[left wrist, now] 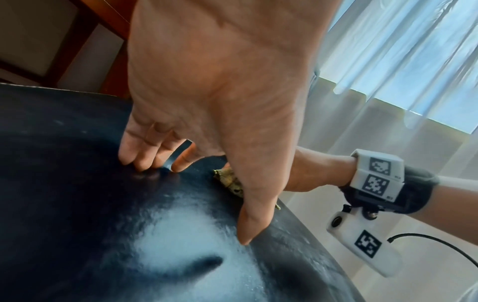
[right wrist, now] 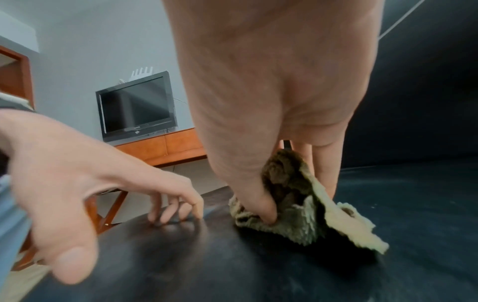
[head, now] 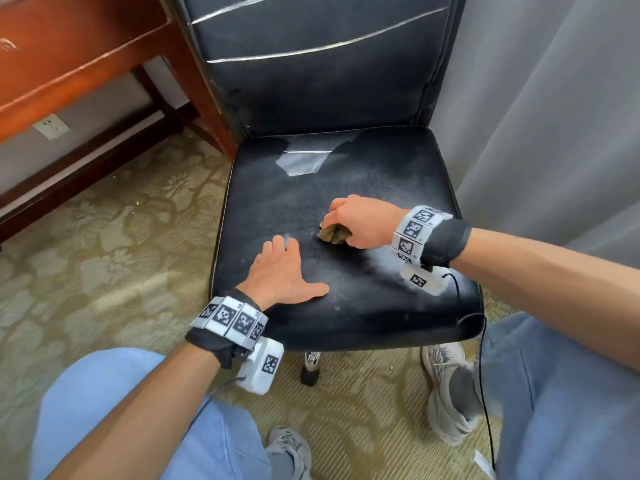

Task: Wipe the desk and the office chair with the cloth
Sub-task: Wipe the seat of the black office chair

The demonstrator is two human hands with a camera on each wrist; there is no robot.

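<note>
Two hands on chair seat (head: 346, 306), right hand (head: 363, 220) gripping cloth (head: 334, 233)

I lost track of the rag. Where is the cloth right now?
In the head view the cloth is bunched in the right hand on the black chair seat, right of centre, just beyond the left hand, which rests on the seat.

A crumpled olive-green cloth (right wrist: 297, 214) is pressed onto the worn black office chair (head: 346, 271) seat beneath the right hand (head: 363, 220).
</note>
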